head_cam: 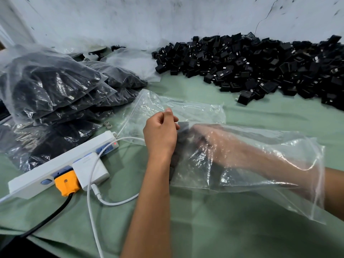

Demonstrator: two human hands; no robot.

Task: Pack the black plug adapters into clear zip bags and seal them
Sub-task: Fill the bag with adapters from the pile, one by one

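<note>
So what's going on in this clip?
A person is bagging black plug adapters. The right hand is deep inside a clear zip bag lying on the green cloth, while the left hand pinches the bag's far end. Filled bags are stacked left; a loose adapter pile waits behind.

The work surface (214, 229) is covered with a green cloth. Loose black plug adapters (260, 66) are heaped at 1 o'clock. Filled clear bags (55, 94) are stacked at 10 o'clock. A white power strip (55, 166) with a white cable (93, 198) lies at 8 o'clock. Clear zip bags (186, 108) lie at centre.
</note>
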